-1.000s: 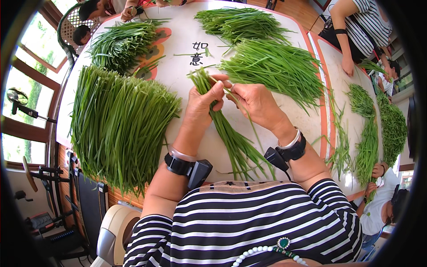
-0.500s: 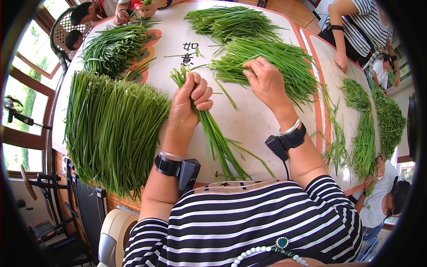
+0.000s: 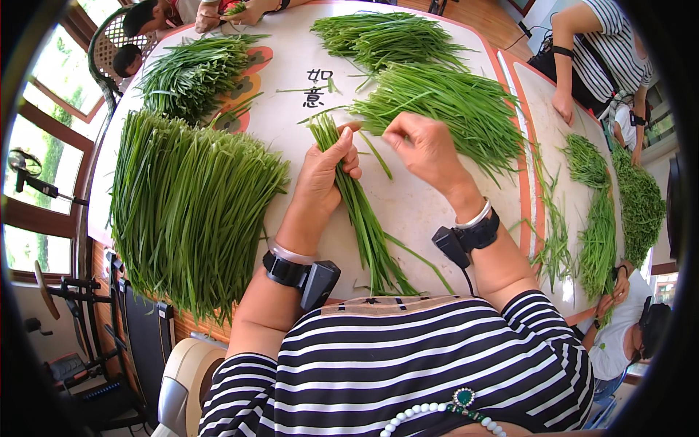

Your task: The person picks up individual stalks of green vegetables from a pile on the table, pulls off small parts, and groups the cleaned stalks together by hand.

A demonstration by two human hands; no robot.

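My left hand (image 3: pixel 320 175) is closed around a small bunch of garlic chives (image 3: pixel 366 229). Their pale cut ends stick up above the fist, and the green leaves hang down toward my body. To its right, my right hand (image 3: pixel 431 156) is raised with fingers curled and thumb against them; whatever it may pinch is too small or hidden to make out. Just beyond that hand lies a loose heap of chives (image 3: pixel 444 109). A thick, evenly stacked pile of chives (image 3: pixel 193 218) stands left of my left hand, its ends facing away from me.
Two more chive piles lie farther off, one at far left (image 3: pixel 193 76) and one at far centre (image 3: pixel 386 36). Stray leaves are scattered on the white table (image 3: pixel 291 44). Other people work at the far edge and right side, where more chives (image 3: pixel 598 226) lie.
My left hand has shifted slightly right with the bunch, its fingers loosening a little around the stems. My right hand has drawn back from the heap, toward the left hand.
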